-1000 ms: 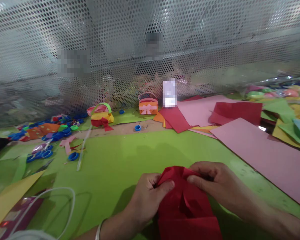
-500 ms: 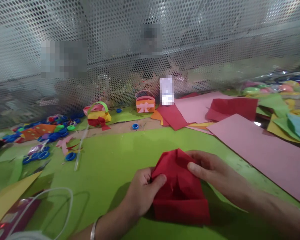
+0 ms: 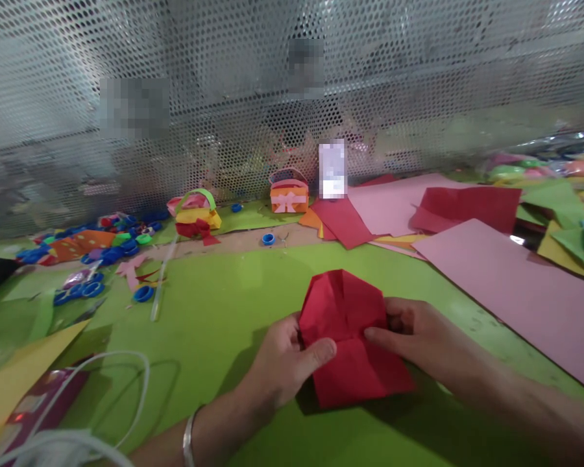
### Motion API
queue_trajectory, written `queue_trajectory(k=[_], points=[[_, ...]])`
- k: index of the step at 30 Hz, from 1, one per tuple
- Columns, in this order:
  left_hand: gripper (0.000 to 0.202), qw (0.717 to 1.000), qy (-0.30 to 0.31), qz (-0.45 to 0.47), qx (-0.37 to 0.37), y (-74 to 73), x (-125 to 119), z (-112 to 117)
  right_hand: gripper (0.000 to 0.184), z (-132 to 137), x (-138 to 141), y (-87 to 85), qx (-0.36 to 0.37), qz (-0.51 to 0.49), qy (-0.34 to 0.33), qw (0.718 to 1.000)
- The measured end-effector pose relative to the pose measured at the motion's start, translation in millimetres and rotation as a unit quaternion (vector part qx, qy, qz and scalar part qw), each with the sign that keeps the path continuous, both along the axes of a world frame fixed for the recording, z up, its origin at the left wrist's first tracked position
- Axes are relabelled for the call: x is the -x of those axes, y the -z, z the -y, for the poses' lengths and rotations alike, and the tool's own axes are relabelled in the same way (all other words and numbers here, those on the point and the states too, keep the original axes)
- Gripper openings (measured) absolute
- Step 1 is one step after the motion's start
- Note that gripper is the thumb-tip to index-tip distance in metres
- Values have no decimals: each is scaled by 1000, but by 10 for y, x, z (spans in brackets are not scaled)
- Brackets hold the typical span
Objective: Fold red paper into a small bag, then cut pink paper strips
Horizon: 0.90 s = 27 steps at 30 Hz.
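Between my two hands is a folded sheet of red paper point(image 3: 353, 370), raised a little off the green table point(image 3: 214, 285). Its far corners are folded in to a rounded, tapered end, and its near part spreads out towards me. My left hand point(image 3: 292, 363) grips the left side, thumb on top and fingers behind the paper. On the right edge, my right hand point(image 3: 409, 331) pinches it with the thumb on top; the fingertips beneath are partly hidden. The paper's underside is out of sight.
Scissors point(image 3: 80, 288), a clear stick point(image 3: 161, 279) and blue tape rings point(image 3: 143, 294) lie left. Small paper baskets point(image 3: 289, 198) and a lit phone point(image 3: 332, 170) stand before the perforated metal screen. Pink sheets point(image 3: 506, 292) lie right. A white cable point(image 3: 143, 383) loops at lower left.
The red paper's near part has gone from a raised, box-like edge to a flatter flap. My right thumb has moved down along the right side. The view has shifted slightly.
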<state>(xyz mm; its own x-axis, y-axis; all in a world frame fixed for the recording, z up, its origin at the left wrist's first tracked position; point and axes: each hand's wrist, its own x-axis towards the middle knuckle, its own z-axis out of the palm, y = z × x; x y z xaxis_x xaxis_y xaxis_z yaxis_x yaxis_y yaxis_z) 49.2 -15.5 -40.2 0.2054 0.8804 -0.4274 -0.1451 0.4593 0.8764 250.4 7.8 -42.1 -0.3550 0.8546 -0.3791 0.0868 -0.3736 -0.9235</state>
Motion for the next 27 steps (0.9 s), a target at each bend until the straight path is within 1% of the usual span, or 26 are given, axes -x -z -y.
queue_trajectory(k=[3,5,7,10,13,15,18,21,24,27], points=[[32,999,16,-29,-11,28,-3,-8,40,-16,-23,-5,-14,-7,1,1000],[26,1000,11,-22,-2,55,-4,-11,42,-22,-34,-29,-11,-28,6,1000],[27,1000,-6,9,7,68,-4,-8,38,-31,-43,-48,13,-50,9,999],[35,998,-24,64,4,50,-3,4,24,-52,-52,-45,51,-81,10,995],[23,996,-44,74,-19,7,-3,8,18,-67,-47,-28,82,-98,28,991],[21,996,-48,73,-25,-20,-7,2,19,-67,-39,-30,103,-107,30,988],[25,995,-45,90,1,-49,-18,-16,21,-55,-27,-52,100,-126,-4,987],[25,992,-64,106,33,-70,-28,-31,18,-46,-30,-62,79,-149,-27,985],[24,990,-75,108,45,-85,-33,-39,14,-49,-46,-41,90,-162,-27,982],[23,991,-68,108,35,-84,-23,-41,14,-56,-53,-27,112,-162,-4,980]])
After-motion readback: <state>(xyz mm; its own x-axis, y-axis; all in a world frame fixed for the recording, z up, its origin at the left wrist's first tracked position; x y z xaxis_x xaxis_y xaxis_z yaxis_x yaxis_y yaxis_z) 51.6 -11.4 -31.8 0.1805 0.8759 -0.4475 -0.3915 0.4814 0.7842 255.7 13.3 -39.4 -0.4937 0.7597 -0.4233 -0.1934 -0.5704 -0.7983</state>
